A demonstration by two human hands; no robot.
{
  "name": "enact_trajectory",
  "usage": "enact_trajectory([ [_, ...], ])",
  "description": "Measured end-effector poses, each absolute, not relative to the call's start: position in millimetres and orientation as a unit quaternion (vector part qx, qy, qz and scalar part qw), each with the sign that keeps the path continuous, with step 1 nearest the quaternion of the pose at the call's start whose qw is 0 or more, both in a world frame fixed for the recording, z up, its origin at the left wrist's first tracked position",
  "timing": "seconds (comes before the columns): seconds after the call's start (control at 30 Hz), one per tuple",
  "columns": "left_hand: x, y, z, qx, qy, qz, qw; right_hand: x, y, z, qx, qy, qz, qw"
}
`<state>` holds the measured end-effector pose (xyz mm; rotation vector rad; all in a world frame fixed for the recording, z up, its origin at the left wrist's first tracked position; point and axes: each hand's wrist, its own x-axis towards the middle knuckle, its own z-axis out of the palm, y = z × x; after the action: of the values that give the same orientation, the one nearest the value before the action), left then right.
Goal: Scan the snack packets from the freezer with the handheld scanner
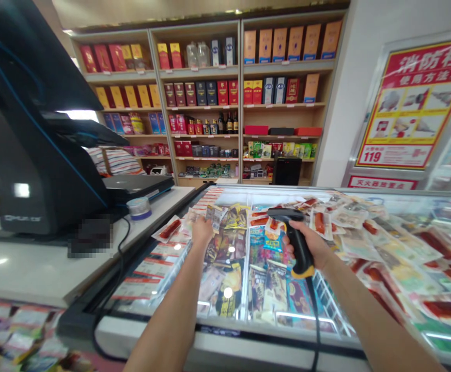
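Observation:
My right hand (306, 240) is wrapped around the handle of a black and yellow barcode scanner (298, 245). Its head points left, above the freezer's glass lid, and its cable hangs down over the front edge. Farther left, my left hand (202, 230) has its fingers closed at a small printed plastic packet (215, 214); the fingertips are partly hidden and blurred. Beside that hand, a clear vacuum pack with a reddish sausage (170, 229) lies on the left rim. Many similar sausage packs (320, 222) are spread over the glass to the right of the scanner.
Ice cream packs (225, 243) show under the glass lid. At left, a white counter (35, 274) bears a black checkout terminal (43, 129) and a tape roll (139, 207). Behind stand shelves (205, 106) of boxed bottles. A red poster (415, 103) hangs on the right.

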<state>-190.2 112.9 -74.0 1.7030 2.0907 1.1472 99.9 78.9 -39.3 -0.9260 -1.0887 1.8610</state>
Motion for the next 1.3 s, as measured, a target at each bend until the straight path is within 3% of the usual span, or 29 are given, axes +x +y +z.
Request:
enact_trajectory([
  [0.23,-170.2,102.6,-57.6,0.487,0.768,0.408,-0.084,115.9,89.5,-32.7,-0.358,-0.387,0.727,0.440],
  [0.57,-67.9,162.0,-81.2,0.651,0.712,0.265,0.005,115.9,96.6,-39.1,-0.364,-0.386,0.721,0.446],
  [0.93,-137.3,134.8,-79.9,0.647,0.729,0.224,-0.009,95.1,81.5,-44.9,-0.378,-0.427,0.727,0.383],
  [1.3,-150.2,121.5,-72.7,0.619,0.753,0.220,-0.043,96.8,77.2,-43.0,-0.377,-0.450,0.727,0.355],
])
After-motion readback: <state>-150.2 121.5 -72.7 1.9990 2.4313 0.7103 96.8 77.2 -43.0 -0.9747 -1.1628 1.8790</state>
